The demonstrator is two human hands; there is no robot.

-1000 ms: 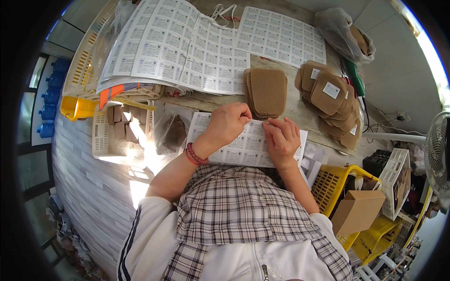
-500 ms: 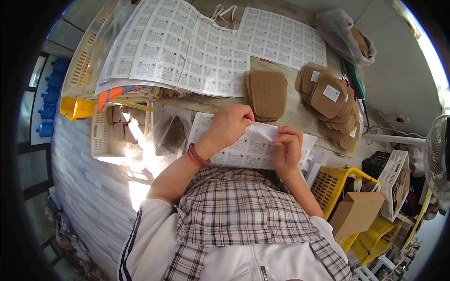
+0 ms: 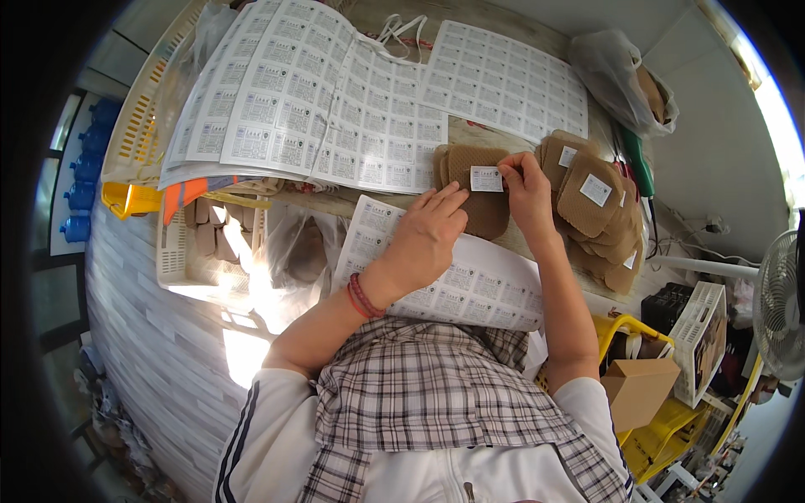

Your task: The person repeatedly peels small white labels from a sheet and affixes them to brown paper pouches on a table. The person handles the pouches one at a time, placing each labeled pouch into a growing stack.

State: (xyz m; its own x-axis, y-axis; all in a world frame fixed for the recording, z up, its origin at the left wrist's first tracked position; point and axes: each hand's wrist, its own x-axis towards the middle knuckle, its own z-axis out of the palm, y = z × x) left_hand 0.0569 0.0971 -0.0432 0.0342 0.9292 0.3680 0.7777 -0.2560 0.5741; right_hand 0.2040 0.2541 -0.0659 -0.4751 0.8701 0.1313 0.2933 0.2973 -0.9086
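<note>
My right hand [image 3: 528, 191] pinches the right edge of a small white label [image 3: 485, 179] over a stack of brown textured pads [image 3: 484, 220]. The label lies over the top pad; whether it is stuck down I cannot tell. My left hand [image 3: 432, 225] rests palm down with fingers stretched toward the stack's left edge, above a sheet of printed labels [image 3: 478, 281] that spans my lap and the table edge. To the right, a loose heap of brown pads [image 3: 591, 210] bears white labels on several of them.
Large label sheets [image 3: 293, 92] cover the table's far left, with another sheet [image 3: 507, 75] beside them. A plastic bag [image 3: 608, 71] and a green-handled tool [image 3: 639, 168] stand at the far right. Crates flank me: a pale one [image 3: 172, 251] left, yellow [image 3: 662, 436] right, near a fan [image 3: 780, 298].
Both hands have moved from the label sheet on my lap up to the pad stack. A single label is now in my right hand, and my left hand has opened out flat.
</note>
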